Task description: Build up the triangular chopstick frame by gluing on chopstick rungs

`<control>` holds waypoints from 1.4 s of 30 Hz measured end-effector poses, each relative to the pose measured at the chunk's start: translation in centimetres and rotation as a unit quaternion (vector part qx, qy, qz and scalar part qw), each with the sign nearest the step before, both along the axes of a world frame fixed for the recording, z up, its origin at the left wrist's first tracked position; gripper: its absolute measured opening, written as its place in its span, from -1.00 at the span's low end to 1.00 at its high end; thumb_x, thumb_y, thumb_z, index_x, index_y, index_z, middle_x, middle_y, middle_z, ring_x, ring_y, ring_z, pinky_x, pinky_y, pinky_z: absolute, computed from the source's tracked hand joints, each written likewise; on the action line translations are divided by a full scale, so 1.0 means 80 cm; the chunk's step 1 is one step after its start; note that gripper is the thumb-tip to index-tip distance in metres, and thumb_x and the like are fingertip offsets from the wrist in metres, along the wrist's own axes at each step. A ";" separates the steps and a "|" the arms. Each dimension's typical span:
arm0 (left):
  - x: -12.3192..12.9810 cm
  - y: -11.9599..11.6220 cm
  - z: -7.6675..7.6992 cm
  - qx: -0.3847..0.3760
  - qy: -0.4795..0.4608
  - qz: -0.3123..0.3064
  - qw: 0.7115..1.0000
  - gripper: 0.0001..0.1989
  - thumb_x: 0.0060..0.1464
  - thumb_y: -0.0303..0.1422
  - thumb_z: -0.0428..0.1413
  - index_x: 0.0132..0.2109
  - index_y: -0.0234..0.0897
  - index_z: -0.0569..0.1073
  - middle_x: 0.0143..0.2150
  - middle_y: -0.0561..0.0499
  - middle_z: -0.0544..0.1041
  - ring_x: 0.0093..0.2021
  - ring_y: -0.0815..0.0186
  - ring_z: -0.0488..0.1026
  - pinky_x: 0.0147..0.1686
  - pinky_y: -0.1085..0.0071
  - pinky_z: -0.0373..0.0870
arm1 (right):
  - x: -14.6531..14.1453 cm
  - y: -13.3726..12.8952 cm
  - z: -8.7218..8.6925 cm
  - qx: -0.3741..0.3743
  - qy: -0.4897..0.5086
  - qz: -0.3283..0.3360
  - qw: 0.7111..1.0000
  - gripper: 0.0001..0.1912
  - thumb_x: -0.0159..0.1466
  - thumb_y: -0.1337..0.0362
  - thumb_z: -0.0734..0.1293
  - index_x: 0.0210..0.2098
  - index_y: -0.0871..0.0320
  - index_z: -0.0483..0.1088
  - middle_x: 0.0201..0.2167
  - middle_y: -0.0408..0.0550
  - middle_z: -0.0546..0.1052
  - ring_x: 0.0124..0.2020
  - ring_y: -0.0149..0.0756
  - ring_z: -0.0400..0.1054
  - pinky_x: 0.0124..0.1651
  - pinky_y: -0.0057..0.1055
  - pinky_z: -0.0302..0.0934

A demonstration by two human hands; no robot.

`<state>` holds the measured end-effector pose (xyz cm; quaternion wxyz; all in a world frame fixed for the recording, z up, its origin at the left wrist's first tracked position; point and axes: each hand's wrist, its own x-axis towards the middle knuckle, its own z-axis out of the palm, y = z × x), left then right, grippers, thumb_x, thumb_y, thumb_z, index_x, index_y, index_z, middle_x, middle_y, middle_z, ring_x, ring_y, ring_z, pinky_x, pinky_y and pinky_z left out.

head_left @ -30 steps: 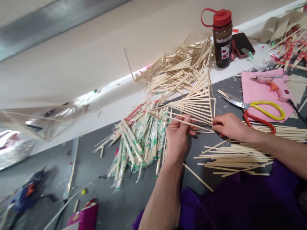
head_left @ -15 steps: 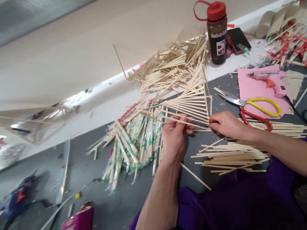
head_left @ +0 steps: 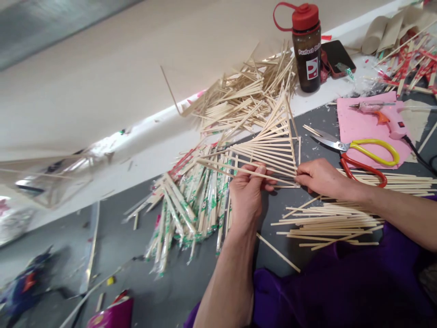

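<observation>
A fan-like frame of pale wooden chopsticks (head_left: pixel 269 149) stands in front of me, its sticks stepped in a twisting row. My left hand (head_left: pixel 251 184) pinches one chopstick (head_left: pixel 235 166) between thumb and fingers along the frame's near side. At the right end of that stick, by the frame's near corner, the fingers of my right hand (head_left: pixel 314 176) are closed; whether they grip a stick end or the corner is hidden. Loose chopsticks (head_left: pixel 334 223) lie just below my right forearm. Wrapped chopsticks (head_left: pixel 194 205) are heaped left of my left hand.
Scissors (head_left: pixel 344 146) with yellow and red handles lie right of the frame, near a pink glue gun (head_left: pixel 385 114) on a pink sheet (head_left: pixel 348 125). Behind stand a red-lidded bottle (head_left: pixel 307 50) and a stick pile (head_left: pixel 239 95). A phone (head_left: pixel 337 57) lies beside the bottle.
Hardly anything differs. The view has shifted slightly, and both hands keep their places at the chopstick frame.
</observation>
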<state>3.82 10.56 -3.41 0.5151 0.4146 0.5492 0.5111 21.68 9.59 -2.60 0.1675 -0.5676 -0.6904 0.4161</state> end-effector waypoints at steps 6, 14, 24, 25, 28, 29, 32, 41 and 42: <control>0.001 -0.001 0.002 0.001 -0.002 -0.009 1.000 -0.73 -0.15 -0.24 0.29 -0.42 -0.33 0.40 -0.51 0.08 0.51 -0.63 0.47 0.42 -0.70 0.61 0.33 | -0.001 -0.001 0.002 -0.003 -0.011 0.002 1.000 -0.75 0.25 0.38 0.23 -0.49 0.22 0.48 -0.68 -0.15 0.43 -0.62 -0.47 0.25 -0.46 -0.47 -0.02; -0.004 -0.004 -0.003 0.013 0.020 -0.017 1.000 -0.75 -0.08 -0.23 0.26 -0.36 -0.33 0.44 -0.49 0.07 0.51 -0.62 0.46 0.43 -0.70 0.60 0.33 | 0.000 -0.003 0.003 0.002 -0.005 0.007 1.000 -0.74 0.25 0.36 0.21 -0.50 0.20 0.47 -0.67 -0.16 0.43 -0.61 -0.45 0.25 -0.46 -0.46 -0.04; -0.017 -0.009 0.002 0.045 0.096 -0.017 0.994 -0.70 0.06 -0.14 0.16 -0.20 -0.30 0.48 -0.39 0.02 0.54 -0.55 0.40 0.50 -0.64 0.55 0.41 | 0.001 -0.003 -0.007 0.002 -0.007 0.005 1.000 -0.75 0.24 0.32 0.21 -0.49 0.18 0.47 -0.65 -0.15 0.45 -0.59 -0.42 0.26 -0.46 -0.47 -0.03; -0.017 -0.009 0.003 0.050 0.095 -0.009 0.994 -0.70 0.07 -0.15 0.15 -0.19 -0.30 0.47 -0.38 0.02 0.54 -0.55 0.41 0.50 -0.64 0.55 0.40 | 0.001 -0.003 -0.007 0.003 -0.007 0.005 1.000 -0.74 0.24 0.32 0.21 -0.49 0.18 0.47 -0.64 -0.14 0.45 -0.58 -0.42 0.26 -0.46 -0.47 -0.03; -0.014 -0.011 0.005 0.060 0.081 0.014 0.995 -0.72 0.07 -0.16 0.16 -0.18 -0.29 0.46 -0.37 0.03 0.55 -0.56 0.43 0.49 -0.65 0.58 0.38 | 0.001 -0.004 -0.005 0.002 -0.010 0.001 1.000 -0.74 0.24 0.31 0.20 -0.48 0.17 0.47 -0.62 -0.13 0.47 -0.56 -0.41 0.28 -0.46 -0.47 -0.04; -0.012 -0.012 0.006 0.061 0.076 0.018 0.995 -0.72 0.07 -0.16 0.16 -0.19 -0.29 0.46 -0.38 0.04 0.54 -0.57 0.44 0.48 -0.66 0.59 0.37 | 0.001 -0.004 -0.005 0.000 -0.012 0.000 1.000 -0.75 0.25 0.31 0.21 -0.47 0.16 0.47 -0.62 -0.13 0.47 -0.56 -0.40 0.28 -0.46 -0.47 -0.04; -0.007 -0.014 0.007 0.057 0.070 0.025 0.996 -0.71 0.07 -0.15 0.16 -0.19 -0.30 0.46 -0.42 0.05 0.53 -0.59 0.44 0.47 -0.67 0.59 0.36 | 0.000 -0.004 -0.005 -0.003 -0.017 0.001 1.000 -0.75 0.25 0.29 0.21 -0.46 0.17 0.48 -0.64 -0.13 0.47 -0.58 -0.40 0.28 -0.47 -0.47 -0.04; -0.004 -0.008 0.010 0.029 0.061 0.035 0.997 -0.70 0.02 -0.15 0.18 -0.29 -0.34 0.45 -0.48 0.05 0.53 -0.62 0.43 0.46 -0.69 0.58 0.34 | 0.000 -0.004 -0.009 0.010 -0.014 0.006 1.000 -0.74 0.25 0.28 0.19 -0.47 0.16 0.46 -0.58 -0.12 0.46 -0.54 -0.40 0.26 -0.45 -0.48 -0.04; -0.004 -0.008 0.010 0.026 0.058 0.037 0.997 -0.70 0.02 -0.15 0.18 -0.30 -0.34 0.45 -0.49 0.05 0.53 -0.62 0.43 0.45 -0.69 0.58 0.33 | 0.000 -0.004 -0.008 0.010 -0.014 0.006 1.000 -0.73 0.25 0.28 0.19 -0.48 0.16 0.46 -0.58 -0.12 0.45 -0.53 -0.40 0.26 -0.45 -0.48 -0.04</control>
